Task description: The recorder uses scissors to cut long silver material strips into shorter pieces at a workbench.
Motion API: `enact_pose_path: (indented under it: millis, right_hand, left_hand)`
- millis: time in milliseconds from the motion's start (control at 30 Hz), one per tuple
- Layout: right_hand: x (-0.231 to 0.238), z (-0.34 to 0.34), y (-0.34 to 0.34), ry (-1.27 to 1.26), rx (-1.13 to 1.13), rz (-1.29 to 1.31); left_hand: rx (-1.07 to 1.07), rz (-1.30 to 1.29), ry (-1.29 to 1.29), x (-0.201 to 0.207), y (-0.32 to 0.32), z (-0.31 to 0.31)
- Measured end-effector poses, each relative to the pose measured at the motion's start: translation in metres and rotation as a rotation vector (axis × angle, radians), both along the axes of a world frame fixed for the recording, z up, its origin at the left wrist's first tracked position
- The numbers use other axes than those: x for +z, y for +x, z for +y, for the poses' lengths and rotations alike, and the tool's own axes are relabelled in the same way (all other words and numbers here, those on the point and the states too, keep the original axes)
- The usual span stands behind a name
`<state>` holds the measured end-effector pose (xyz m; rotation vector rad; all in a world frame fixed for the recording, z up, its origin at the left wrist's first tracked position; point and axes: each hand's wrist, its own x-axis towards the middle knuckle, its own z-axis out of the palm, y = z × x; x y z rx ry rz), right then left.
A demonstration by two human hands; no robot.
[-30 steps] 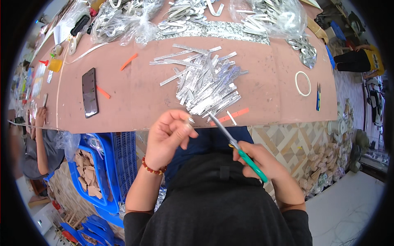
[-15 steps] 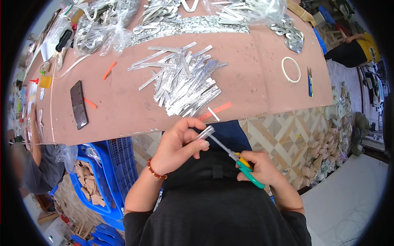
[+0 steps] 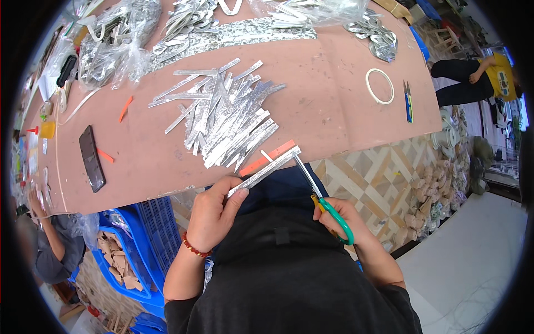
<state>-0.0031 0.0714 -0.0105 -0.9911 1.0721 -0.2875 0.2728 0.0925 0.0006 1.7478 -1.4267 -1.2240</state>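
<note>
My left hand [image 3: 214, 214], with a beaded bracelet at its wrist, pinches the near end of a flat silver strip [image 3: 260, 176]. The strip slants up to the right over the table's front edge. In my right hand [image 3: 353, 222] is a pair of scissors [image 3: 340, 218] with green and yellow handles. Their blades point up and left, and the tips are at the strip's far end; whether they touch it I cannot tell. Just beyond the held strip, an orange strip [image 3: 285, 148] lies on the table, with a small white piece [image 3: 266, 156] by it. A loose heap of silver strips [image 3: 228, 117] lies farther back.
On the brown table [image 3: 328, 111] are a black phone [image 3: 92, 158], a pale ring [image 3: 380, 86] and blue-handled snips [image 3: 409, 103]. Plastic bags [image 3: 125, 44] and bundles of silver pieces line the back. Blue crates [image 3: 161, 222] stand at the left. Other people are at both sides.
My left hand has moved left and down, and the silver strip now shows at length. The scissors' tips have moved up to its far end. The whole view has shifted somewhat.
</note>
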Motion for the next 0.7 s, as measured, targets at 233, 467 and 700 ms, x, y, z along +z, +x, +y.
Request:
enact_pose_path:
  millis: [233,467,700]
  right_hand:
    - [0.000,-0.002,0.000,-0.010,0.007,-0.013]
    - [0.006,-0.005,0.003,0.063,-0.009,0.031]
    - [-0.003,0.001,-0.007,0.056,0.018,0.027]
  left_hand:
    - [0.075,-0.074,-0.010,-0.006,-0.002,0.001]
    - [0.190,-0.068,-0.116,-0.010,-0.009,0.003]
    - [0.220,-0.120,-0.158,-0.018,-0.014,0.007]
